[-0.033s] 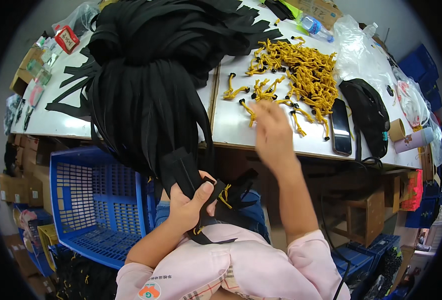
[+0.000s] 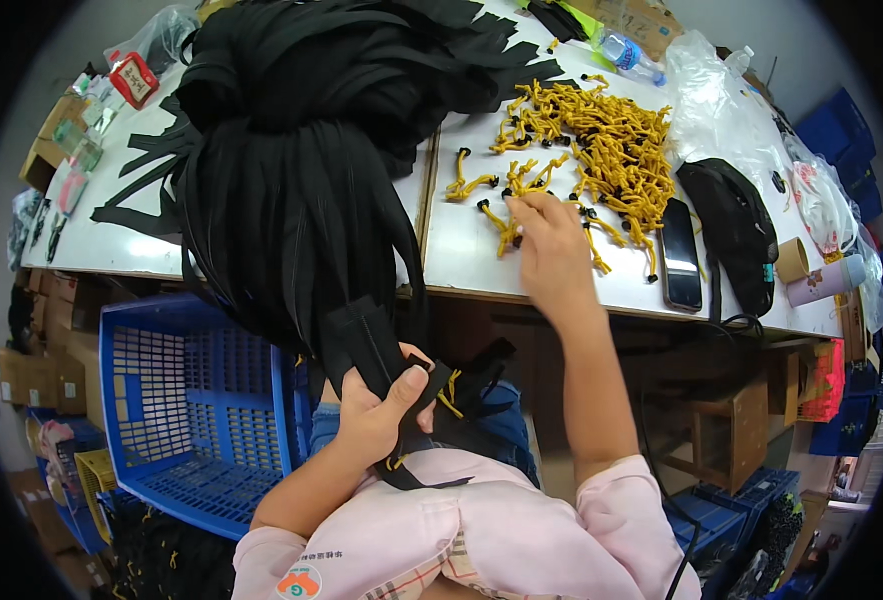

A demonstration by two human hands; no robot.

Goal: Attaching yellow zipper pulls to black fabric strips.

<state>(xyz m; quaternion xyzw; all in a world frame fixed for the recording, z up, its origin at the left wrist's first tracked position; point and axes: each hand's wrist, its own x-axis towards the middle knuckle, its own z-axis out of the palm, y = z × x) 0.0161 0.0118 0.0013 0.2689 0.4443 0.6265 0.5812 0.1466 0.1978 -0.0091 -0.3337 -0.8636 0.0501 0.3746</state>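
Observation:
My left hand is closed around a black zipper strip, just above my lap. Thumb and fingers press on its end, where a small yellow cord loop hangs beside them. Out over the table, my right hand has its fingertips drawn together on a knotted yellow cord pull with a black end; the grip itself is partly hidden. Several more pulls lie loose around those fingers, and a dense heap of them spreads behind. A large bundle of black zipper strips drapes over the table's front edge toward my left hand.
A phone and a black pouch lie right of the heap, with a pink cup further right. Behind are a water bottle and clear plastic bags. A blue crate stands below the table at left.
My right hand has shifted slightly to the right, and its fingers have come together at the loose yellow pulls. My left hand keeps its hold on the zipper strip.

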